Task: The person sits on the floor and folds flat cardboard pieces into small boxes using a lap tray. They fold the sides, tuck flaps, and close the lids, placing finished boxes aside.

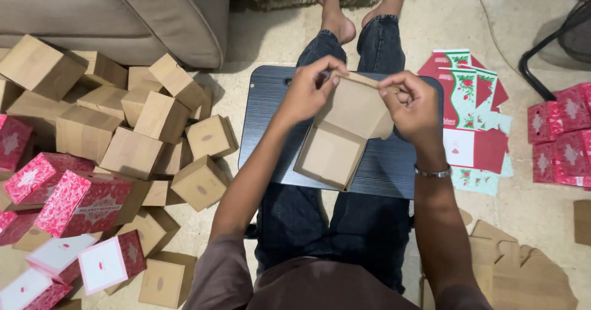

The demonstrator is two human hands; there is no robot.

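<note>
I see my left hand (306, 92) and right hand (411, 104) both pinched onto the top flap of a half-folded brown cardboard box (341, 134), fingers closed tight on the thin upper edge, thumbs in front. The box is plain matte kraft board, square, open toward me, its inner floor and back wall showing. It sits tilted above a dark lap desk (381, 168) with a fine ribbed surface, which rests across my jeans-clad legs.

A metal bracelet (433, 173) circles my right wrist.

Left of the lap desk, a heap of finished plain brown boxes (138, 137) is piled against a beige sofa (123, 14); nearer me in that heap lie red-and-pink patterned boxes (74, 202) with white panels. Right of the lap desk, flat printed sleeves (471, 119) in red, white and green with floral motifs are fanned on the tiled floor, and farther right more red patterned boxes (560, 134) stand together. Below those, flat unfolded brown cardboard blanks (523, 270) lie by my right elbow.
</note>
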